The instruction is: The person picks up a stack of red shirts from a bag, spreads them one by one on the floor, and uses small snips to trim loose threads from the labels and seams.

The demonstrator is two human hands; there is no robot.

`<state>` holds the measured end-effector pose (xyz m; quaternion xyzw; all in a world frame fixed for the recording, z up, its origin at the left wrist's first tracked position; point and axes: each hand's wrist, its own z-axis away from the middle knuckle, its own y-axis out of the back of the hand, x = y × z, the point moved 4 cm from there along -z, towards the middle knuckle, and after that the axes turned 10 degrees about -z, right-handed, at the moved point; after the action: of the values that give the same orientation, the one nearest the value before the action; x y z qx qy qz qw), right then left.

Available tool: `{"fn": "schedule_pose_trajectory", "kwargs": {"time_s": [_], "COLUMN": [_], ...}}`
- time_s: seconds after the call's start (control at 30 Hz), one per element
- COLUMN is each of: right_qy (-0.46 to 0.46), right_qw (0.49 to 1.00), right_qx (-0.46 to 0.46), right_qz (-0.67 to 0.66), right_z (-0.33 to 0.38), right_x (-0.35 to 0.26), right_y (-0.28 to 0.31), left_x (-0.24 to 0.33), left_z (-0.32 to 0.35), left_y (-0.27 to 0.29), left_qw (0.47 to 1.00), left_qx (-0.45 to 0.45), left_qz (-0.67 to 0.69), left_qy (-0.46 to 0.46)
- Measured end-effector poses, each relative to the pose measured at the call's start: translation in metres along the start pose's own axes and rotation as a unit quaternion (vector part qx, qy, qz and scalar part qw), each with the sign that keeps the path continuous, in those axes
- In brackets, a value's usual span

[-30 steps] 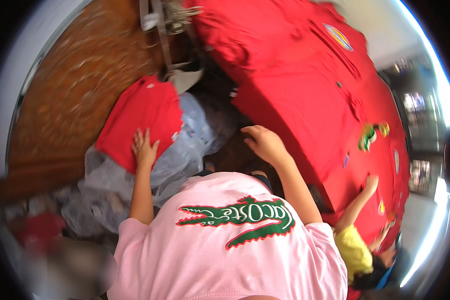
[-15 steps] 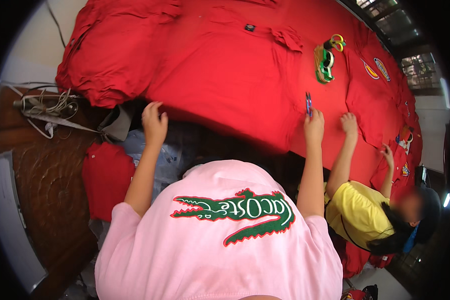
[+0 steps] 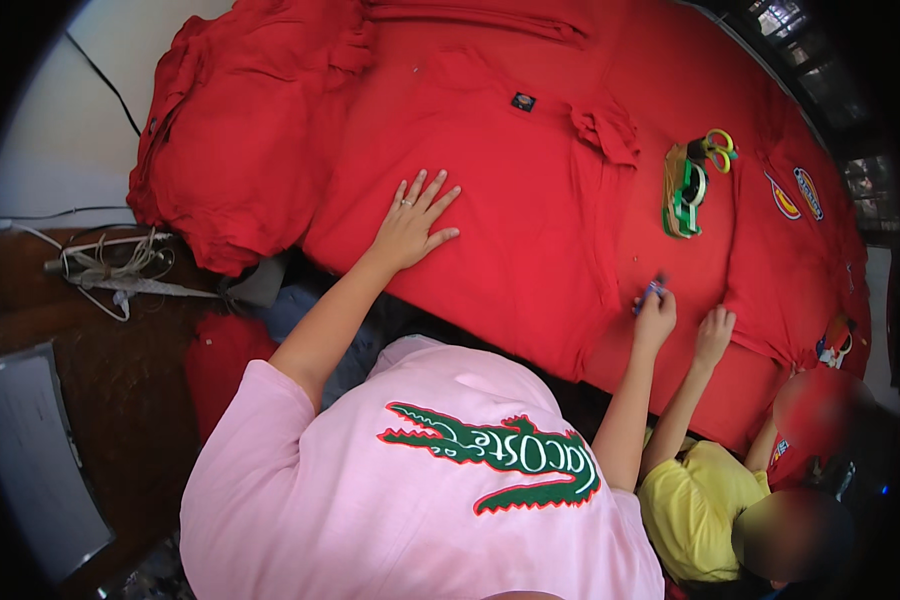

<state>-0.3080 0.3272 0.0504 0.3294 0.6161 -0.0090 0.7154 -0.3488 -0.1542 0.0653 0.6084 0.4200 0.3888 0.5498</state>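
Observation:
A red T-shirt (image 3: 510, 210) lies spread on the red-covered table, its dark neck label toward the far side. My left hand (image 3: 417, 222) rests flat on the left part of this shirt, fingers spread and holding nothing. To the right of the shirt, near the table's front edge, my right hand (image 3: 656, 318) is closed around small blue thread snips (image 3: 652, 291). The tips of the snips stick out beyond my fingers; the rest is hidden in the grip.
Red garments (image 3: 255, 130) are heaped at the left. A green tape dispenser (image 3: 683, 205) and yellow-handled scissors (image 3: 718, 150) lie right of the shirt. At right, a co-worker in yellow (image 3: 705, 500) has a hand (image 3: 712, 335) by another red shirt (image 3: 785, 255). Cables (image 3: 120, 265) hang left.
My left hand has come from the table's front edge onto the shirt and now lies flat. My right hand still grips the snips, now turned and less exposed. The whole view has shifted.

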Motion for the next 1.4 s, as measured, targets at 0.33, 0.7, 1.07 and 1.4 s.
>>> {"fn": "schedule_pose_trajectory", "kwargs": {"time_s": [0.33, 0.7, 1.07, 1.4], "right_qy": [-0.101, 0.408, -0.017, 0.032], "right_qw": [0.892, 0.885, 0.978, 0.986], "right_qx": [-0.390, -0.107, -0.017, -0.070], "right_qz": [-0.205, 0.200, -0.208, -0.148], "right_z": [0.042, -0.142, -0.094, -0.059], "right_x": [-0.147, -0.168, -0.167, -0.214], "right_y": [-0.211, -0.226, -0.171, -0.242], "left_x": [-0.061, -0.098, -0.064, -0.039], "left_z": [-0.156, -0.228, -0.283, -0.309], "left_y": [-0.011, -0.014, 0.012, 0.028], "left_qw": [0.997, 0.989, 0.964, 0.960], "left_qx": [0.069, 0.083, 0.181, 0.011], "left_qz": [0.016, 0.004, 0.189, 0.274], "left_qy": [-0.043, -0.125, -0.055, -0.060]}}
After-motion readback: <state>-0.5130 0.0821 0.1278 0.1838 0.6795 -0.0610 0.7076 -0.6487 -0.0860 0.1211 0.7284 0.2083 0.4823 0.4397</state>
